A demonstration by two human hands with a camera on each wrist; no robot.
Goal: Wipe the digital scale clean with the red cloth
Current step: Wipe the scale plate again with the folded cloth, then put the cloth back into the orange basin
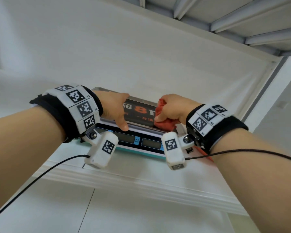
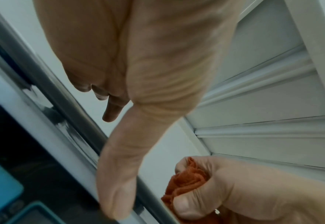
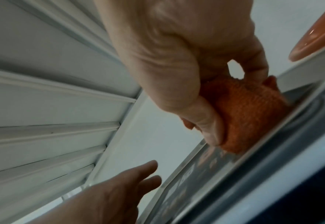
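The right hand [image 1: 172, 109] is bunching the red cloth [image 1: 165, 122] into a wad, with the fingers curled over the top of it and the thumb pressing against its near side. In the right wrist view the bottom of the wad is sitting against the shiny metal platter [image 3: 205, 171] of the digital scale [image 1: 138, 130], near the platter's right end. A loose tail of the cloth is hanging down under the right wrist, past the scale's front edge.

The left hand [image 1: 115, 109] is holding nothing. Its fingers are lying fairly straight over the left part of the platter, and the thumb is reaching down to touch the platter's front rim, as the left wrist view shows close up. The two hands are apart, with a stretch of bare platter between them that is reflecting dark shapes and orange lettering.

The scale is sitting on a white shelf [image 1: 141, 174], its dark front panel with display windows and a teal lower edge facing the person. Both wrists are wearing black straps with white marker blocks [image 1: 81, 105] and small white camera units [image 1: 101, 148], each trailing a thin black cable [image 1: 40, 175]. Behind the scale a white wall is rising to a slatted white surface [image 1: 242, 17] overhead.
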